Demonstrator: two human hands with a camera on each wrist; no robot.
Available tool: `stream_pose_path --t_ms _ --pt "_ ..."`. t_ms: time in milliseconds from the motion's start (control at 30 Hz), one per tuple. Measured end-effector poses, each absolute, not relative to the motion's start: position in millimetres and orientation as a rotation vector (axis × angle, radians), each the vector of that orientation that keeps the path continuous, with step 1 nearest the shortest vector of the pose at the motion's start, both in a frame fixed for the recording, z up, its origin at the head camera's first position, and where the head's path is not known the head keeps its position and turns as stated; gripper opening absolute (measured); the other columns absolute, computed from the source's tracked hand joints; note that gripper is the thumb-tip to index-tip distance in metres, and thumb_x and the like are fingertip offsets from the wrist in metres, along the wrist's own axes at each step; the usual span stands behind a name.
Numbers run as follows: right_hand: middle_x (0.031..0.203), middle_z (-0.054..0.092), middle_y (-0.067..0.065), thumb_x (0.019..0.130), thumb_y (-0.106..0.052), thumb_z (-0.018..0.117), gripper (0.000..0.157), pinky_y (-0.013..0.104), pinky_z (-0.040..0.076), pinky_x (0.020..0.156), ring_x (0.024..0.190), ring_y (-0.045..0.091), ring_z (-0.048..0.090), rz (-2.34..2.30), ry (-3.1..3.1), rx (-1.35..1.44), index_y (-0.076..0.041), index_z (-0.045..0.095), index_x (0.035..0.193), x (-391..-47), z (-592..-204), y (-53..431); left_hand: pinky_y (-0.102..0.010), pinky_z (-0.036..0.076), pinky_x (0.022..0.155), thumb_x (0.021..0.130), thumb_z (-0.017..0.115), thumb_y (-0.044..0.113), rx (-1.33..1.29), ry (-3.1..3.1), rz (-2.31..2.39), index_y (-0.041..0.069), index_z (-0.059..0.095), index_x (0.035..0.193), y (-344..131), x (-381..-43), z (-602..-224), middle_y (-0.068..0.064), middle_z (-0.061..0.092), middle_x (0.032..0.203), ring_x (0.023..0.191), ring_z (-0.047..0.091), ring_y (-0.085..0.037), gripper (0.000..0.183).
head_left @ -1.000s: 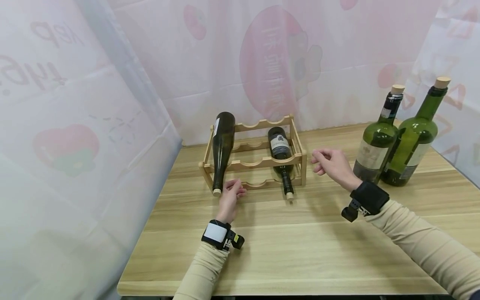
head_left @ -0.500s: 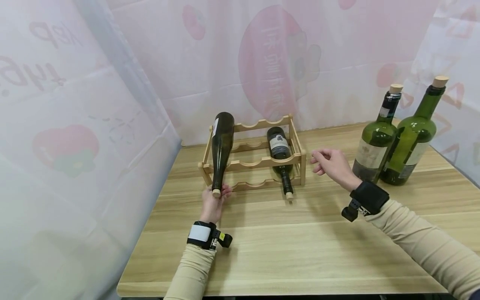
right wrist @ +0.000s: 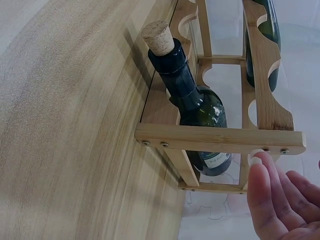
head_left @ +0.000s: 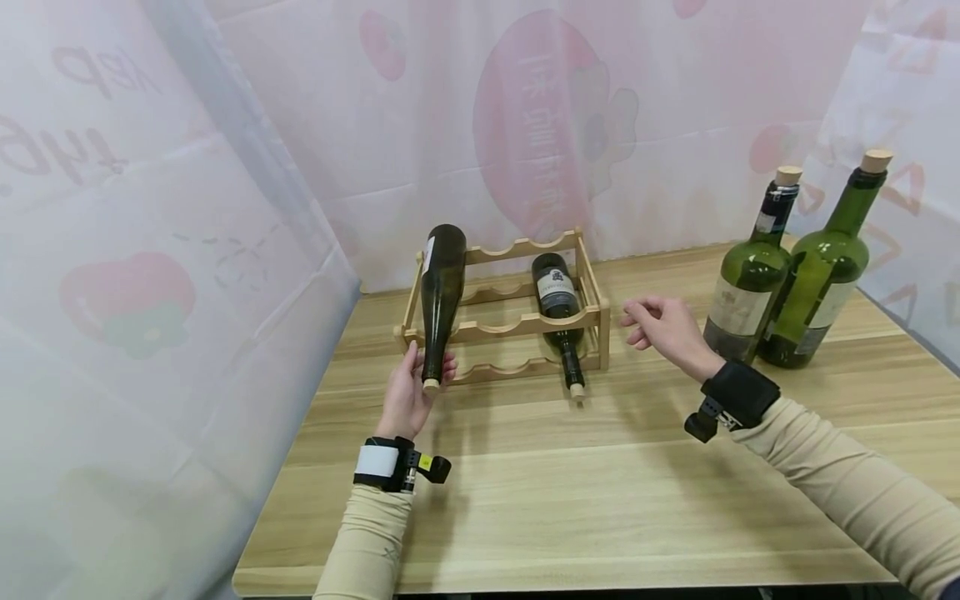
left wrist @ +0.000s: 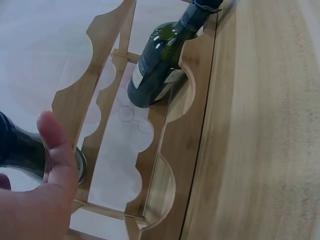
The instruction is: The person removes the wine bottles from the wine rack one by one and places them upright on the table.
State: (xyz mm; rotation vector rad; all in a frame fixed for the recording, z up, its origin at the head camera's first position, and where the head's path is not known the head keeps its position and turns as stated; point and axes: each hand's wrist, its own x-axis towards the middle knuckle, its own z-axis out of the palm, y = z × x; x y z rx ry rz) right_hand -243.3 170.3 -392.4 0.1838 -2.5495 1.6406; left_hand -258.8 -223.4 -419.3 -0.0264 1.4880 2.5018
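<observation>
A dark wine bottle (head_left: 442, 287) lies across the upper left of the wooden wine rack (head_left: 517, 327), its corked neck pointing forward. My left hand (head_left: 408, 392) is under that neck, palm up, with the thumb on the left side and fingers showing on the right. In the left wrist view the thumb (left wrist: 57, 150) stands straight in front of the bottle. A second labelled wine bottle (head_left: 557, 292) lies in the rack's lower right slot, cork forward. My right hand (head_left: 671, 333) hovers just right of the rack, fingers loosely bent and holding nothing; its fingertips are near the end rail (right wrist: 220, 139).
Two corked green wine bottles, a nearer one (head_left: 746, 283) and a farther one (head_left: 821, 275), stand upright at the right of the wooden table (head_left: 570, 508). A printed curtain (head_left: 405, 142) hangs close behind the rack and down the left side.
My left hand has moved left from the right side of the bottle's neck to beneath it, turning palm up with the thumb on the left. The right hand stays still.
</observation>
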Motion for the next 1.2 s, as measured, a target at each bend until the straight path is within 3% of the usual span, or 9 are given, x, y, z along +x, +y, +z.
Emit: stream_pose_path --t_ms 200,333,467,800,967,1200 --pt "0.099 0.07 0.017 0.102 -0.03 0.048 0.041 0.033 0.06 0.064 0.068 0.019 0.07 1.616 -2.539 0.187 0.004 0.06 0.121 -243 -393 170 -0.022 0.057 0.08 0.105 0.037 0.031 0.04 1.446 2.479 -0.006 0.033 0.142 -222 -260 -412 -0.008 0.07 0.099 0.089 0.068 -0.014 0.052" --pt "0.097 0.07 0.014 0.102 -0.03 0.048 0.041 0.036 0.06 0.065 0.066 0.014 0.069 1.617 -2.538 0.185 0.003 0.06 0.121 -244 -394 170 -0.021 0.056 0.083 0.105 0.04 0.027 0.044 1.407 2.465 -0.007 0.03 0.144 -222 -260 -407 -0.009 0.069 0.102 0.09 0.069 -0.013 0.053" --pt "0.097 0.07 0.013 0.102 -0.03 0.048 0.04 0.036 0.06 0.065 0.063 0.008 0.067 1.617 -2.537 0.186 0.003 0.061 0.12 -244 -395 171 -0.02 0.056 0.084 0.103 0.045 0.024 0.044 1.387 2.461 -0.008 0.03 0.144 -223 -259 -403 -0.01 0.071 0.102 0.091 0.07 -0.013 0.054" --pt "0.091 0.07 0.003 0.101 -0.029 0.049 0.039 0.033 0.06 0.063 0.065 0.015 0.069 1.629 -2.523 0.187 0.004 0.061 0.119 -243 -395 169 -0.02 0.057 0.082 0.101 0.05 0.02 0.018 1.343 2.508 -0.008 0.034 0.142 -223 -262 -408 -0.012 0.072 0.101 0.086 0.071 -0.012 0.053" --pt "0.094 0.07 0.008 0.101 -0.03 0.049 0.039 0.033 0.06 0.064 0.068 0.022 0.071 1.614 -2.531 0.182 0.002 0.062 0.118 -243 -395 169 -0.02 0.057 0.08 0.101 0.049 0.019 0.0 1.378 2.508 -0.009 0.036 0.139 -222 -262 -407 -0.011 0.072 0.1 0.082 0.071 -0.01 0.049" --pt "0.096 0.07 0.011 0.102 -0.029 0.049 0.038 0.034 0.06 0.065 0.064 0.011 0.069 1.625 -2.535 0.182 0.003 0.062 0.119 -242 -393 169 -0.02 0.057 0.078 0.101 0.049 0.019 -0.042 1.372 2.506 -0.005 0.04 0.135 -221 -263 -406 -0.013 0.07 0.103 0.083 0.07 -0.011 0.043"
